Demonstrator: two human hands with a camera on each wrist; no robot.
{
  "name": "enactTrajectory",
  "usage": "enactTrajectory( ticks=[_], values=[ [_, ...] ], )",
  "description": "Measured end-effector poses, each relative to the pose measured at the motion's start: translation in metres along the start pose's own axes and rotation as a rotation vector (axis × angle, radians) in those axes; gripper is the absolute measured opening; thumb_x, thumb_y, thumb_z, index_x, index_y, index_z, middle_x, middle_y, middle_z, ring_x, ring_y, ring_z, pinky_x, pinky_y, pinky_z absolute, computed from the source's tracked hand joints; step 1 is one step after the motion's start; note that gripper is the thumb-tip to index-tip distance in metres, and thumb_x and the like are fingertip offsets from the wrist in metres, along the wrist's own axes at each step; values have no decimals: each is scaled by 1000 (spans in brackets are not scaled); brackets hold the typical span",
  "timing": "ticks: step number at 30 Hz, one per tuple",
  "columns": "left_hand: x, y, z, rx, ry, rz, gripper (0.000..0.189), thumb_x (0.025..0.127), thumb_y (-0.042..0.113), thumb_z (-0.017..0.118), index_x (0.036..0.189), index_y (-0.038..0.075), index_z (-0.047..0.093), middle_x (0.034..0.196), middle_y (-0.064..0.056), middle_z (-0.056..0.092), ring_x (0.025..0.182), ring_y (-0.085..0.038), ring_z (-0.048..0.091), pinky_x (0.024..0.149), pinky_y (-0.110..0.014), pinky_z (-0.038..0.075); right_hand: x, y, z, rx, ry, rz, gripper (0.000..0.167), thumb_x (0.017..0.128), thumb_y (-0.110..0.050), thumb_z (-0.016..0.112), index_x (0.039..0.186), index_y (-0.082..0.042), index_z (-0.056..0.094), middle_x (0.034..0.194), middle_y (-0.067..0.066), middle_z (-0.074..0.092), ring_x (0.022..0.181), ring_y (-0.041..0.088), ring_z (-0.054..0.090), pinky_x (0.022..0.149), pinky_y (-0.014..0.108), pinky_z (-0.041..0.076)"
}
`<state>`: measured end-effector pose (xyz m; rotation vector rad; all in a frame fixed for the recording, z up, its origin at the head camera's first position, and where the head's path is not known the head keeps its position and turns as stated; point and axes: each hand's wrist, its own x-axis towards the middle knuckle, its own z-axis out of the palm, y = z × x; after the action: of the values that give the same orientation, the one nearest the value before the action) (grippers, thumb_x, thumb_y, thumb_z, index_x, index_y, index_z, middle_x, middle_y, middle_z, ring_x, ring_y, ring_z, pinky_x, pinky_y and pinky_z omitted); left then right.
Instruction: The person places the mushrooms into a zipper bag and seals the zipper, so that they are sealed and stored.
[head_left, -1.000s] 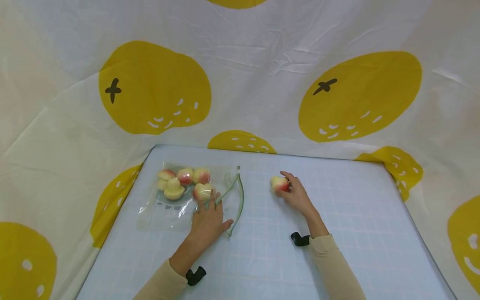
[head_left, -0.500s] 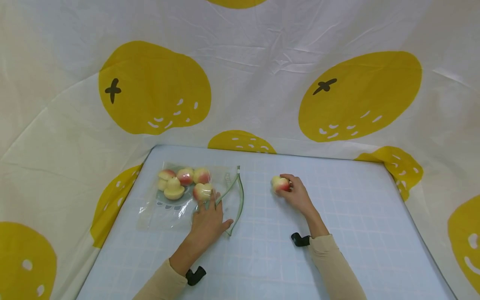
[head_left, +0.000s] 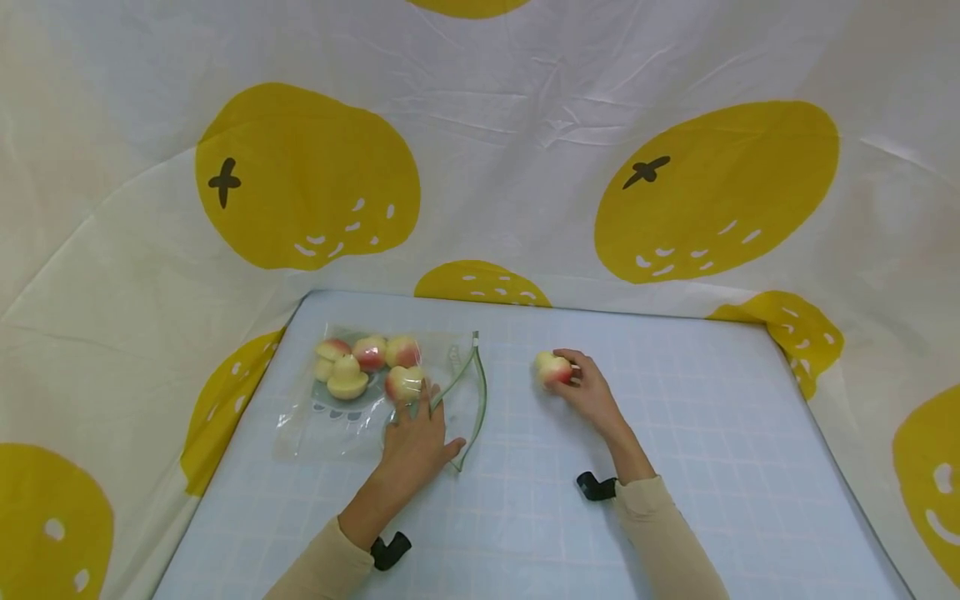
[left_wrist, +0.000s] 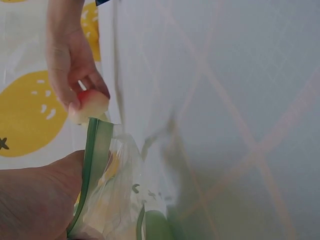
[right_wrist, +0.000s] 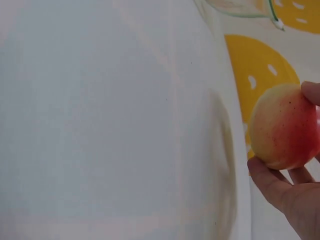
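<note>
My right hand [head_left: 590,394] grips a peach [head_left: 552,369], cream-yellow with a red blush, between thumb and fingers, to the right of the bag's mouth. In the right wrist view, the fingertips close round the sides of that peach [right_wrist: 282,127]. My left hand [head_left: 415,446] lies at the mouth of a clear zip bag [head_left: 315,433], its fingers straight and spread. The bag's green zip strip [left_wrist: 90,165] stands apart, so its mouth gapes. Several peaches [head_left: 405,383] lie inside the bag, seen through the plastic. Part of my left hand is hidden by the bag in the left wrist view.
The table [head_left: 525,533] has a pale blue checked cover. A white cloth [head_left: 510,183] with large yellow fruit prints hangs behind it and down the sides. Black wrist mounts [head_left: 596,486] stick out near both cuffs.
My right hand, with the peach in it, has shifted slightly left toward the bag. My left hand and the bag stay where they were.
</note>
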<state>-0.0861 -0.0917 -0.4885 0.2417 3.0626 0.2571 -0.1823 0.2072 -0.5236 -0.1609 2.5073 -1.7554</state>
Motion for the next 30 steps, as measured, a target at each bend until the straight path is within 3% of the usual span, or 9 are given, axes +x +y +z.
enactTrajectory(
  ticks=[6,13,21,28,30],
  values=[
    [0,0,0,9,-6,-3,87,87,52,73,147,-4,45,159,-24,27,130,-59,36,84,-62,50,-4,-6,9,75,-27,8,63,87,-9,79,143,-5,51,141,19,47,117,37,54,84,29,48],
    [2,-1,2,3,-18,-8,88,87,53,73,147,-4,44,160,-23,26,132,-60,33,84,-63,50,-8,-13,24,124,-50,0,59,86,-12,80,139,-8,54,138,16,52,115,33,56,82,26,50],
    [2,0,1,-15,-16,-15,87,87,52,74,147,-3,45,160,-23,26,132,-60,33,84,-63,49,-10,-17,36,186,-101,-27,59,86,-3,78,140,-2,53,138,19,52,112,30,57,81,25,50],
    [1,1,1,-1,3,-11,88,86,53,74,147,-3,44,159,-24,27,130,-60,36,80,-63,50,-22,-54,48,222,-194,-72,57,88,2,74,138,8,49,135,24,52,111,33,58,81,26,52],
    [1,1,1,5,9,-10,89,86,53,74,147,-3,44,159,-24,28,130,-59,36,80,-63,50,-22,-55,54,224,-207,-93,55,88,1,74,138,7,49,135,24,52,110,32,59,81,26,52]
  ],
)
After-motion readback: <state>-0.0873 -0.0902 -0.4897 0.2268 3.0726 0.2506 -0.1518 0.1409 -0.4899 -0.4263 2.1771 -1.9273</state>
